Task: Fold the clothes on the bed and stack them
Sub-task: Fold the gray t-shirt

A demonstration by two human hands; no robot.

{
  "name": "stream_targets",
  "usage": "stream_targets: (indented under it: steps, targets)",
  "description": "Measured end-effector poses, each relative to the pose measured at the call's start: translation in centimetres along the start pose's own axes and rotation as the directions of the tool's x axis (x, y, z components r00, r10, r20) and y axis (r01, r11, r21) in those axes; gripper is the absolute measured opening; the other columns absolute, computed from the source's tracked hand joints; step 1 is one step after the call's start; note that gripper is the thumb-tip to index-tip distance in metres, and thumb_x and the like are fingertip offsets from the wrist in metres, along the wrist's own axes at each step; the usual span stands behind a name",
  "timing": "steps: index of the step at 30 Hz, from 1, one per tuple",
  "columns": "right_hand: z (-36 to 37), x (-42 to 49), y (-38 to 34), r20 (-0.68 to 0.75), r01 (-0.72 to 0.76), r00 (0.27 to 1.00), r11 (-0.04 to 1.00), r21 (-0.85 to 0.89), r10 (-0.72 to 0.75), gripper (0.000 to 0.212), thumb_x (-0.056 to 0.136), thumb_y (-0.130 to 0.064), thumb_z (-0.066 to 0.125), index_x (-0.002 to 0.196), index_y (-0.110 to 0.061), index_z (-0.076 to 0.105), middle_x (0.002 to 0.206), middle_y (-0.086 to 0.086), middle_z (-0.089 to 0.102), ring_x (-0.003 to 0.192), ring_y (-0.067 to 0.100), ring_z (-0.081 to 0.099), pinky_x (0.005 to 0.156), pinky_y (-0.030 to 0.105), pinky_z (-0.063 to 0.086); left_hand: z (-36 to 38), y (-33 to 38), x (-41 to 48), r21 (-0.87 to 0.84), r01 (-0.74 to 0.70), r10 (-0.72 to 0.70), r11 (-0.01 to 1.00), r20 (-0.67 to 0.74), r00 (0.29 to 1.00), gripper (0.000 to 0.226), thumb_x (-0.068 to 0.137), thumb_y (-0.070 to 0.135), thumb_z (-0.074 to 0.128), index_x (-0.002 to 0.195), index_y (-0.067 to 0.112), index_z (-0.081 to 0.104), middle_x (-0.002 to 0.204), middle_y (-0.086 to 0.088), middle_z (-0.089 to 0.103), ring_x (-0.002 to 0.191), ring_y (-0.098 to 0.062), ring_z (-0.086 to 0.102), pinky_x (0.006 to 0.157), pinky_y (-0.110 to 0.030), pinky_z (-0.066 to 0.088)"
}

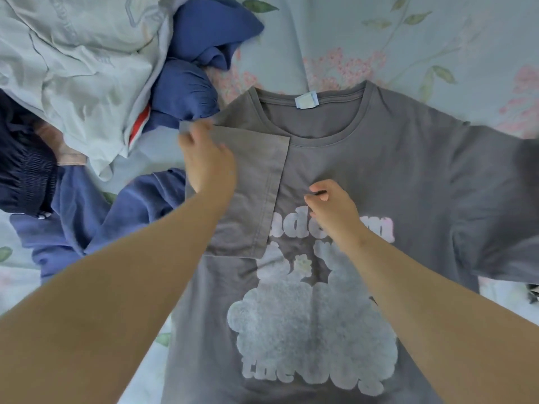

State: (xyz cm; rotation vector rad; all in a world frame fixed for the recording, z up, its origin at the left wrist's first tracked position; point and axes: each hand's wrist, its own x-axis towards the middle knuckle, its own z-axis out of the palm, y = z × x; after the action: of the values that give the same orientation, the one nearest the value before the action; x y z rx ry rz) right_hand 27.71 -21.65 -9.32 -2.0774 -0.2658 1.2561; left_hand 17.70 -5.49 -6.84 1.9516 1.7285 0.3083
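Lying where, that grey print-fronted cotton T-shirt [408, 176]?
Flat, front up, mid floral bed sheet [437, 39]; hem cut off at the bottom edge, lettering partly hidden by the arms.
Hands?
Left hand [207, 161] pinches the folded-in sleeve's top corner. Right hand [335, 208] lies curled on the chest; whether its fingers grasp cloth, I cannot tell.
Beside it?
Crumpled blue garments [186, 97] and a pale rumpled duvet [73, 68], toward the left edge.

One tee [379, 170] is lying on one floral sheet [437, 53]. Two hands are showing: one left hand [208, 161] and one right hand [332, 208]. One upper blue heap [204, 39], one lower blue heap [96, 217], one navy garment [23, 164] and one pale quilt [73, 68] are lying alongside.
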Motion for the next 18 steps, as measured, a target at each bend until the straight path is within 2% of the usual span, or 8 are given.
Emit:
stream_targets:
  steps: [2, 4, 7, 9, 13, 15, 18]
  targets:
    - [-1.7, -0.6, 1.0, -0.117, -0.035, 0.993, 0.999, 0.016, 0.036, 0.022, 0.092, -0.017, 0.047, 0.113, -0.020, 0.056, 0.092, -0.008, 0.059, 0.088, 0.018, 0.062, 0.071, 0.017, 0.046, 2.1, 0.9, -3.4, 0.094, -0.173, 0.147, 0.980, 0.233, 0.961, 0.036, 0.091, 0.010, 0.047, 0.127, 0.017, 0.048, 0.132, -0.009, 0.041, 0.110, -0.027, 0.045, 0.081, -0.032, 0.037]
    - [-3.9, -1.5, 2.5, -0.228, -0.070, 0.972, 0.997, -0.014, 0.065, 0.022, 0.092, -0.018, 0.045, 0.109, -0.024, 0.058, 0.097, -0.008, 0.062, 0.093, 0.018, 0.060, 0.077, 0.020, 0.046, 4.2, 1.7, -6.7, 0.194, -0.344, 0.232, 0.919, 0.442, 0.866, 0.040, 0.093, 0.018, 0.047, 0.133, 0.024, 0.045, 0.140, -0.003, 0.038, 0.126, -0.027, 0.036, 0.098, -0.037, 0.034]
    - [-8.1, -3.3, 5.3, -0.387, -0.142, 0.915, 0.989, -0.045, 0.113, 0.026, 0.092, -0.015, 0.044, 0.112, -0.020, 0.058, 0.097, -0.003, 0.059, 0.091, 0.020, 0.053, 0.076, 0.027, 0.038, 6.8, 3.2, -11.5, 0.316, -0.504, 0.247, 0.804, 0.593, 0.767, 0.055, 0.097, 0.034, 0.043, 0.147, 0.027, 0.021, 0.156, -0.001, 0.014, 0.144, -0.025, 0.008, 0.115, -0.044, 0.014]
    - [-10.8, -5.0, 7.4, -0.491, -0.177, 0.859, 0.984, -0.015, 0.147, 0.023, 0.092, -0.016, 0.044, 0.110, -0.017, 0.059, 0.098, 0.002, 0.060, 0.089, 0.022, 0.052, 0.075, 0.030, 0.040, 8.0, 4.3, -14.4, 0.333, -0.530, 0.200, 0.780, 0.669, 0.716, 0.063, 0.098, 0.039, 0.040, 0.150, 0.026, 0.009, 0.159, -0.003, -0.001, 0.146, -0.026, -0.004, 0.117, -0.046, 0.007]
    - [-15.4, -8.1, 10.4, -0.652, -0.171, 0.740, 0.984, 0.055, 0.165, 0.014, 0.093, -0.016, 0.046, 0.103, -0.015, 0.056, 0.101, 0.004, 0.059, 0.091, 0.023, 0.052, 0.072, 0.031, 0.037, 9.4, 5.9, -18.0, 0.305, -0.551, 0.164, 0.777, 0.746, 0.645, 0.067, 0.096, 0.036, 0.042, 0.151, 0.027, 0.005, 0.159, -0.002, -0.010, 0.145, -0.031, -0.013, 0.117, -0.048, 0.007]
    - [-17.1, -8.9, 11.0, -0.744, -0.151, 0.663, 0.988, -0.023, 0.084, 0.017, 0.091, -0.015, 0.049, 0.106, -0.013, 0.056, 0.109, 0.009, 0.055, 0.095, 0.024, 0.050, 0.075, 0.035, 0.038, 9.7, 5.8, -18.2, 0.325, -0.555, 0.153, 0.766, 0.747, 0.647, 0.069, 0.096, 0.037, 0.042, 0.151, 0.026, 0.003, 0.159, -0.001, -0.010, 0.145, -0.032, -0.014, 0.117, -0.049, 0.007]
    - [-19.2, -9.1, 11.0, -0.824, -0.178, 0.553, 0.949, -0.258, -0.120, 0.027, 0.089, -0.017, 0.053, 0.115, -0.010, 0.056, 0.119, 0.014, 0.051, 0.108, 0.032, 0.046, 0.089, 0.041, 0.035, 9.8, 5.4, -17.9, 0.339, -0.584, 0.178, 0.738, 0.736, 0.653, 0.069, 0.096, 0.037, 0.042, 0.151, 0.026, 0.003, 0.159, -0.001, -0.008, 0.146, -0.031, -0.011, 0.117, -0.047, 0.010]
